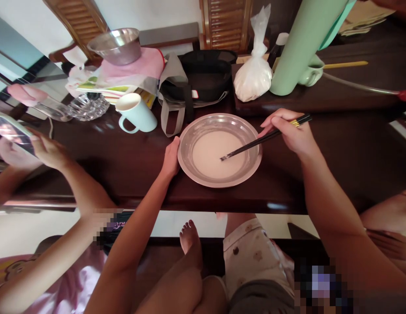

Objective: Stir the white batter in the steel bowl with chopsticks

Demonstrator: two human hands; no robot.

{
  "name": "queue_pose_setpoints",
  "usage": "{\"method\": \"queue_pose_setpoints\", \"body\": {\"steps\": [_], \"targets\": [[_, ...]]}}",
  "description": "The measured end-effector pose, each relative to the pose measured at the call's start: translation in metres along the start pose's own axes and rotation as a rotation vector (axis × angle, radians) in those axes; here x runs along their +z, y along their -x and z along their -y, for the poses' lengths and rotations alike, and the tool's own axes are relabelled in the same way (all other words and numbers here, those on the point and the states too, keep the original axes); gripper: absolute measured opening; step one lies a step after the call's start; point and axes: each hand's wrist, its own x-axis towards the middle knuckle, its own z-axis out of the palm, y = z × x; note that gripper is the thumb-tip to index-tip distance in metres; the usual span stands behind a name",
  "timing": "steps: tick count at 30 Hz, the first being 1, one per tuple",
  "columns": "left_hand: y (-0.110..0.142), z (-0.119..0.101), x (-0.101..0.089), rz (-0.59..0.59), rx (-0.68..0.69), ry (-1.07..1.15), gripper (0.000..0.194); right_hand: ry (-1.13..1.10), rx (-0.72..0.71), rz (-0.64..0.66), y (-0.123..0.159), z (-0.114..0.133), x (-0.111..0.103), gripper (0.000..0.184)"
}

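The shallow, round, silver-coloured metal basin (pixel 222 124) stood on the dark, glossy wooden worktop (pixel 124 163), near its front edge, and contained a pool of off-white, opaque liquid (pixel 208 150). The person's left hand (pixel 171 157) was set against the left side of the basin, thumb at the rim; its fingers were hidden, so whether they were closed on the rim could not be determined. The right hand (pixel 292 131) pinched a pair of slim black chopsticks with gold bands (pixel 255 142) above the right rim. The chopsticks slanted down to the left, close together, with their tips in the liquid. Contact between the tips and the basin floor could not be confirmed.

Possible faults, by judgement:
- Spillage: a fast sweep of the chopsticks could throw liquid over the low, flared wall.
- Basin shift: a sideways push on the wall, with the left hand lifted or slack, could slide the basin on the smooth surface towards the front edge.
- Tipping: uneven downward pressure on the rim could tilt the basin.
- Obstruction: the pale blue ceramic mug (pixel 144 117) stood beyond the left hand; a wide elbow or wrist movement could strike it.
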Motion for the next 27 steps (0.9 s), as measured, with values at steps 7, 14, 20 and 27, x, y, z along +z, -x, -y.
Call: {"method": "queue_pose_setpoints", "body": {"steps": [7,14,20,27], "targets": [[-0.002,0.005,-0.002,0.005,0.003,0.014,0.043,0.145,-0.034,0.036,0.001,0.006,0.006,0.019],[0.000,0.002,-0.001,-0.007,-0.015,0.000,0.043,-0.008,0.002,0.090,0.001,0.004,0.003,0.020],[-0.002,0.005,-0.002,-0.004,-0.014,0.000,0.043,0.141,-0.029,0.032,0.000,0.006,0.003,0.017],[-0.001,0.002,-0.001,-0.020,-0.013,0.005,0.043,0.007,0.004,0.078,0.002,0.006,0.003,0.021]]}}
